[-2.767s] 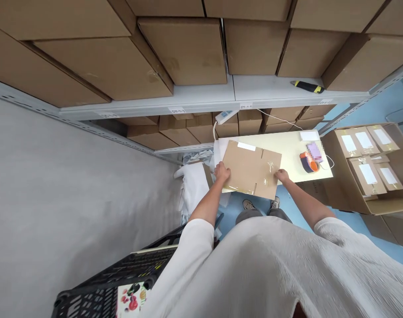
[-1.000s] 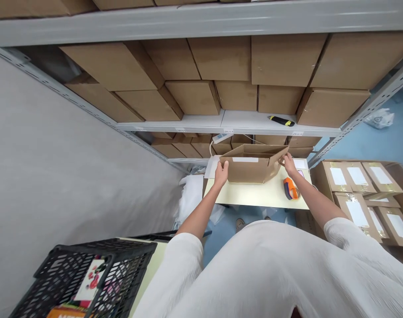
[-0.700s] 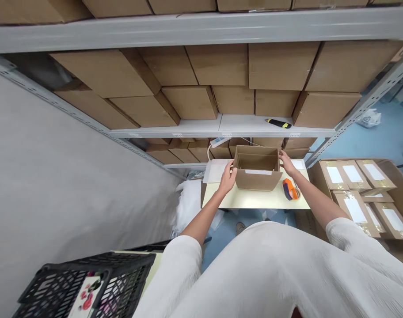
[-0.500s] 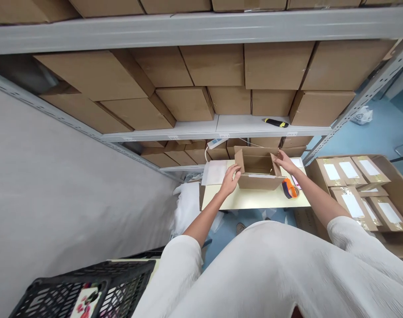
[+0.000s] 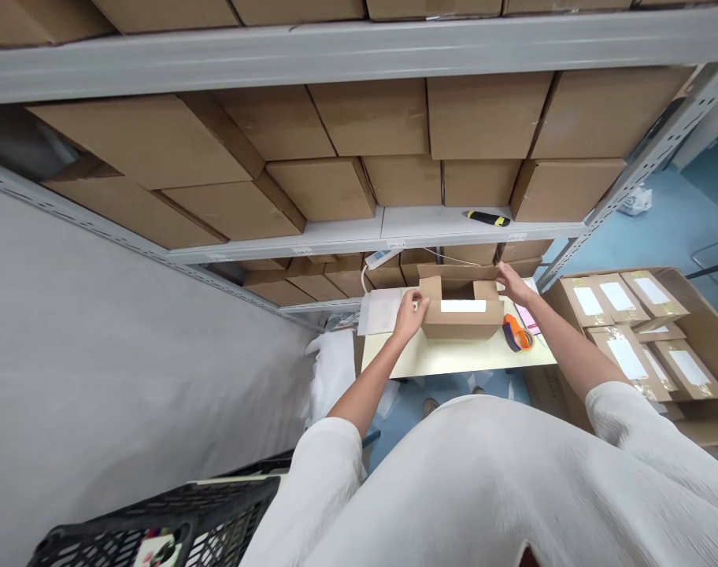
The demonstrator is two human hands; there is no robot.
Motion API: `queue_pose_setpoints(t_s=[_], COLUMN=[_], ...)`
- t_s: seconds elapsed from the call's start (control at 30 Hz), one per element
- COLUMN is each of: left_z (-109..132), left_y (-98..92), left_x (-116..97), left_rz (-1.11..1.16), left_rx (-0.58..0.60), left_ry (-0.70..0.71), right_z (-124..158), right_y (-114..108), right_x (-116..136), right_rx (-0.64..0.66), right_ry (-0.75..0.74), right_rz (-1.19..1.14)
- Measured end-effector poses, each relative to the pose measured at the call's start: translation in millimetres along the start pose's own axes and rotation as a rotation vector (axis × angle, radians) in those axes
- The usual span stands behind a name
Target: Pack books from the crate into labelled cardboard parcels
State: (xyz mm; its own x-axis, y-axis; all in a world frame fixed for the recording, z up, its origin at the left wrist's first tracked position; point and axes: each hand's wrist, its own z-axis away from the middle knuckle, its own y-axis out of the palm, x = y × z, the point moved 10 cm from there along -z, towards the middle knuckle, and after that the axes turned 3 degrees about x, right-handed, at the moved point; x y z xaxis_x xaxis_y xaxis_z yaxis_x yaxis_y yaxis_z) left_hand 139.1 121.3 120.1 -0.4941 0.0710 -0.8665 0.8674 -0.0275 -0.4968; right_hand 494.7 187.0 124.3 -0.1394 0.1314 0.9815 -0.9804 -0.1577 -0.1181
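A small cardboard box (image 5: 462,321) sits on the pale yellow table, its short side flaps folded inward and its dark inside partly showing. The front flap carries a white label (image 5: 464,305). At the box's left front corner, my left hand (image 5: 411,313) is closed with bent fingers on the cardboard. My right hand (image 5: 511,282) pinches the right end of the raised back flap. An orange and dark blue tape dispenser (image 5: 517,334) lies just right of the box.
Boxes fill the grey metal shelf (image 5: 359,235) in front, where a black and yellow utility knife (image 5: 486,218) lies. A large carton (image 5: 705,307) at right holds several labelled boxes. White sheets (image 5: 383,312) lie at the table's left. A black crate (image 5: 217,512) stands lower left.
The side flaps have folded inward, and the front flap has swung up, showing its white label. My right hand has shifted from the right side flap to the back flap's end.
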Motion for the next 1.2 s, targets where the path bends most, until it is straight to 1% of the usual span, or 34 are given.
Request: queue_pose_setpoints(t_s=[0.07, 0.1, 0.23, 0.3, 0.43, 0.57, 0.7, 0.83, 1.03, 1.2], left_z=[-1.2, -1.5, -2.3, -3.1, -5.8, -7.0, -8.6, -15.1, -27.5, -26.9], left_y=[-0.8, 0.2, 5.4, 7.1, 13.0, 19.4, 22.0, 24.0, 16.5, 12.6], left_x=[4.0, 4.5, 0.0, -2.9, -4.2, 3.1, 10.7, 14.1, 14.6, 16.6], left_rz=[0.013, 0.008, -0.035, -0.060, -0.179, -0.253, -0.220, -0.195, -0.194, -0.194], left_rx=[-0.065, -0.080, -0.084, -0.075, -0.031, -0.001, -0.021, -0.016, -0.006, -0.001], left_ry=[-0.029, -0.032, 0.017, 0.055, 0.107, 0.096, 0.065, 0.053, 0.080, 0.079], right_z=[2.2, 3.6, 8.7, 10.4, 14.9, 23.7, 29.4, 27.8, 17.7, 17.3], right_y=[2.3, 2.8, 0.9, 2.4, 8.2, 9.5, 16.2, 18.2, 24.3, 27.5], right_x=[-4.3, -7.1, -15.4, -18.1, -20.4, -27.5, -29.5, -24.9, -20.4, -18.6], right_rx=[0.039, 0.044, -0.003, -0.020, -0.073, -0.169, -0.166, -0.183, -0.182, -0.199], right_ry=[0.059, 0.082, 0.068, 0.027, -0.093, -0.139, -0.160, -0.173, -0.192, -0.202], right_rz=[-0.084, -0.112, -0.135, -0.069, 0.186, 0.367, 0.482, 0.510, 0.486, 0.483])
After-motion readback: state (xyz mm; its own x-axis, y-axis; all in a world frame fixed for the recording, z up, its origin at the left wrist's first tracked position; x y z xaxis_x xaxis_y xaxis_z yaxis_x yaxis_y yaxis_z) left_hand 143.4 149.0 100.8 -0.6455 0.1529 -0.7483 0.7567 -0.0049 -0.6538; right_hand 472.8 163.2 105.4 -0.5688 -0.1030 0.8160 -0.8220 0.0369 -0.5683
